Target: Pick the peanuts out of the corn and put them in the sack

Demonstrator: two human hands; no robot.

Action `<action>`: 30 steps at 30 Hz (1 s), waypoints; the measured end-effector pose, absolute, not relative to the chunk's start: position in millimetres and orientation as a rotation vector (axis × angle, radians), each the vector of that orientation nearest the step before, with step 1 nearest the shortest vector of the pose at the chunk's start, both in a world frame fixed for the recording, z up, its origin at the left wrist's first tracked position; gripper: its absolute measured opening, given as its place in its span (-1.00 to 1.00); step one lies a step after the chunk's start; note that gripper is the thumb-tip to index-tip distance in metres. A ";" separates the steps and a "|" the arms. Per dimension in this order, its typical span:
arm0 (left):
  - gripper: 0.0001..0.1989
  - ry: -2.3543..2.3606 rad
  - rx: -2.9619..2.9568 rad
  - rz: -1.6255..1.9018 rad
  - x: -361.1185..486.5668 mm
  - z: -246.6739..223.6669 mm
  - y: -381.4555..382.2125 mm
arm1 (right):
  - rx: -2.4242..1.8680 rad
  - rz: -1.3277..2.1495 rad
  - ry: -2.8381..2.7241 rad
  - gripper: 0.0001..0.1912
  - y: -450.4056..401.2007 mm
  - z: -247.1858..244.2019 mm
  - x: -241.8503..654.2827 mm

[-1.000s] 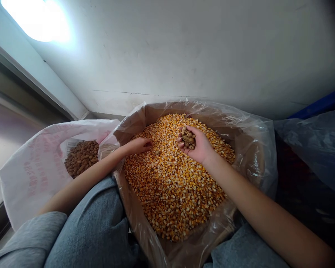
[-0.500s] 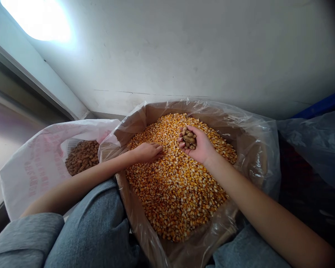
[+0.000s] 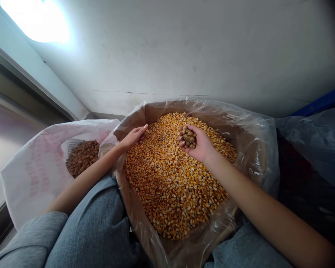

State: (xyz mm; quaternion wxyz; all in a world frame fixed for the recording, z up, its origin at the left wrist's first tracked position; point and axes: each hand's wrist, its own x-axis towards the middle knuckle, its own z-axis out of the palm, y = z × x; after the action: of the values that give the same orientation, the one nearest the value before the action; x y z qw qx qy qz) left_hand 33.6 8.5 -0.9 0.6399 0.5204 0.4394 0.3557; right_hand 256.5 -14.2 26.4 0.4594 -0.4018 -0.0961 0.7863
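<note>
Unshelled peanuts [image 3: 189, 137] lie in a small pile in my right hand [image 3: 202, 145], palm up with the fingers curled around them, above the corn. Dry corn kernels [image 3: 170, 186], yellow and orange, fill a cardboard box [image 3: 134, 216] lined with a clear plastic bag [image 3: 257, 156]. At the box's left side, my left hand [image 3: 133, 137] hovers over the corn's edge. Its thumb and fingers are loosely apart, the lower fingers partly in shadow, and nothing shows in them.
Left of the box, a white woven sack [image 3: 36, 167] with pink print holds more peanuts [image 3: 82, 156]. My jeans-covered knee [image 3: 92, 223] presses close to the box. A pale wall [image 3: 184, 56] rises behind. Another plastic bag [image 3: 318, 145] and a blue edge [image 3: 321, 102] are at right.
My left hand has moved left and farther back, from the middle of the corn to near the box's left wall, and turned thumb-side up. My right hand stays nearly still with the peanuts.
</note>
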 end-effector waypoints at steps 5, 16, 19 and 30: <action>-0.82 0.897 0.918 0.922 23.7 2.2 14.4 | -0.994 1.931 -0.241 -0.86 -14.3 26.4 256.7; -0.77 1.978 2.196 -0.156 25.2 -31.0 24.9 | -1.007 1.931 -0.240 -0.85 -14.9 24.8 256.0; -0.80 1.908 2.264 -0.346 33.2 -33.4 15.6 | -1.006 1.925 -0.240 -0.85 -14.8 25.5 255.4; -0.68 0.947 2.779 -0.396 76.2 -7.4 -24.3 | -1.022 1.942 -0.257 -0.85 -14.8 26.6 252.5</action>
State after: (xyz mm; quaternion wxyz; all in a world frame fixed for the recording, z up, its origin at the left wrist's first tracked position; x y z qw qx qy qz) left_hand 76.2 -24.3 -7.4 0.0893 0.9343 0.3184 -0.1330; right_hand 252.5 -14.8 26.6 0.4496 -0.4131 -0.1038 0.7851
